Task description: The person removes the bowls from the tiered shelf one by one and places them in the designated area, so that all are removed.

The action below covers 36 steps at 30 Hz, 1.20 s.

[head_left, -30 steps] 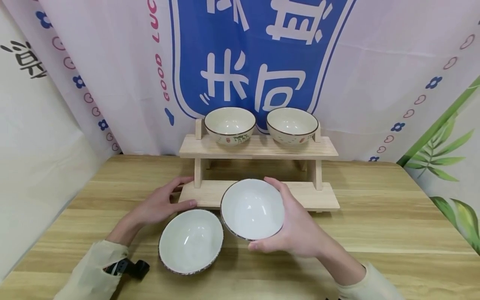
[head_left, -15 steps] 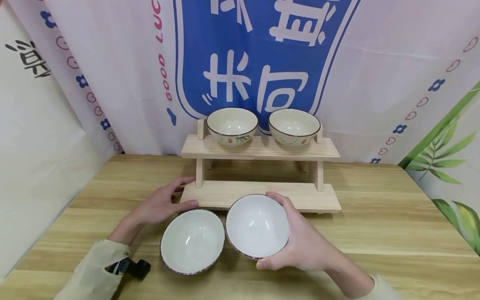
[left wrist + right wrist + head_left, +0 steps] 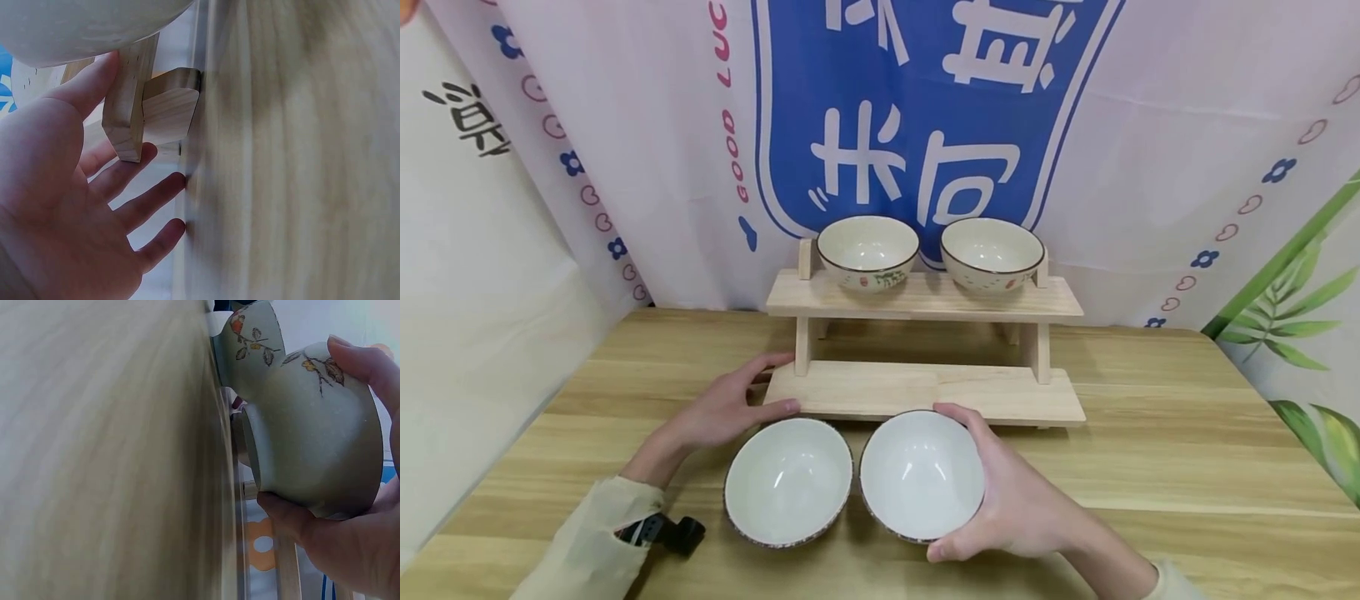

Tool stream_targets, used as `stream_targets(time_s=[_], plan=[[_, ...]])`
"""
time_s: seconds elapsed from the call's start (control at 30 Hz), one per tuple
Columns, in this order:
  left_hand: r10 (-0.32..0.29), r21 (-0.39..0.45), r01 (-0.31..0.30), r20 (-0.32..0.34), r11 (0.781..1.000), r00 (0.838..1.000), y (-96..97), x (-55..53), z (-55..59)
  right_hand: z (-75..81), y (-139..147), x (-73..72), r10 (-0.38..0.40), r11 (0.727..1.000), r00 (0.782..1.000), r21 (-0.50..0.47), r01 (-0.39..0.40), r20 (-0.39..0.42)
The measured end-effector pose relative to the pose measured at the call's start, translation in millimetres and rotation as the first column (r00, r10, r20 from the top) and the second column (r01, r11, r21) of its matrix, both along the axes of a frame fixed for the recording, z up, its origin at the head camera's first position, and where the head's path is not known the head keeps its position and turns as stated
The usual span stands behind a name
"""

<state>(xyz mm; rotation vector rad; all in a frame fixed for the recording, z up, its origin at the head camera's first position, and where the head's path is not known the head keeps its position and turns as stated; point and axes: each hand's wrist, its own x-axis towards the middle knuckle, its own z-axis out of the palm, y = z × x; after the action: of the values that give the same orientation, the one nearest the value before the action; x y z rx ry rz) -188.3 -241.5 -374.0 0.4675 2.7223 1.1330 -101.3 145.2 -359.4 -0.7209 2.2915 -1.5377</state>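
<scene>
1. The right bowl (image 3: 922, 473) is clasped by the right hand (image 3: 1011, 504), in front of the wooden rack (image 3: 925, 392) — contact with the worktop (image 3: 1157, 458) cannot be told.
2. The rack's left end is touched by the left hand (image 3: 721, 412), its fingers spread.
3. The left bowl (image 3: 788, 482) is seen just beside.

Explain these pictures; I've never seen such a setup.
No machine: a person works, each bare hand serving as a grip. The widest view is from the head, the two close ones from the left and right wrists. On the woodgrain table stands a two-tier pale wooden rack bearing a round cream bowl with brown rim and its twin. The right grip holds a round white dark-rimmed bowl; a similar bowl is beside it. The left grip is at the lower shelf's left end.
</scene>
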Motion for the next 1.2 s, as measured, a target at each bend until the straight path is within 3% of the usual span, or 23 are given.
stream_targets(time_s=[0.17,0.73,1.2], plan=[[-0.009,0.008,0.009,0.004,1.000,1.000,0.2,0.0,0.4,-4.3,-1.2,-0.4,0.021,1.000,1.000,0.023,-0.021,-0.001],[-0.012,0.017,0.013,-0.008,1.000,1.000,1.8,-1.3,0.9,-9.5,-1.5,-2.5,-0.025,0.997,0.999,0.079,0.021,0.048],[-0.003,-0.003,0.003,-0.008,1.000,1.000,0.2,-3.2,-2.5,-8.7,-4.6,-0.9,-0.032,0.991,0.999,0.129,0.034,-0.016]])
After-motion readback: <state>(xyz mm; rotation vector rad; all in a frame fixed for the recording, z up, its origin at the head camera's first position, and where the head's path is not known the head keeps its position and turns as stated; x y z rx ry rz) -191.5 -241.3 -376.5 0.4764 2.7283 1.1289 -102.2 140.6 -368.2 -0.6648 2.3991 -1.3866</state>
